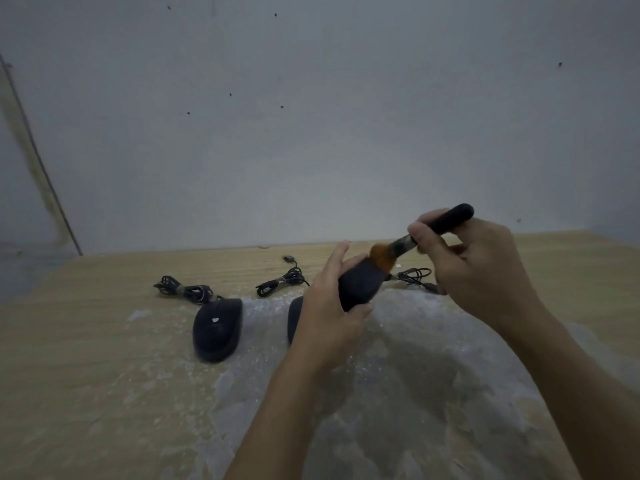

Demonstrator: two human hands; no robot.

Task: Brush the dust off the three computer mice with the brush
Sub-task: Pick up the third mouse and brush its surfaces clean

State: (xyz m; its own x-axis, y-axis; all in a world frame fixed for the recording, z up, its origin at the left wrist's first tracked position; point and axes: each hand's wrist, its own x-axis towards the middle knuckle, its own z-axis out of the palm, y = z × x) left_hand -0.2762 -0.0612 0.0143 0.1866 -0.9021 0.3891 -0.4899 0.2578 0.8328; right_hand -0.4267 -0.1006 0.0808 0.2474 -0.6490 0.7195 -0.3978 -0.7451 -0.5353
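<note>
My left hand [329, 317] holds a black computer mouse [358, 284] lifted above the table, tilted up toward the wall. My right hand [474, 268] grips a brush [446, 220] by its black handle; its orange-brown bristles [382, 257] touch the far end of the held mouse. A second black mouse [217, 329] with a small pale mark lies on the table to the left. A third black mouse [294, 320] lies behind my left hand, mostly hidden by it.
A sheet of clear bubble wrap [415, 358] covers the wooden table [86, 358] under my arms. Bundled black cables [183, 289] [282, 280] [414, 275] lie beyond the mice near the grey wall [311, 133].
</note>
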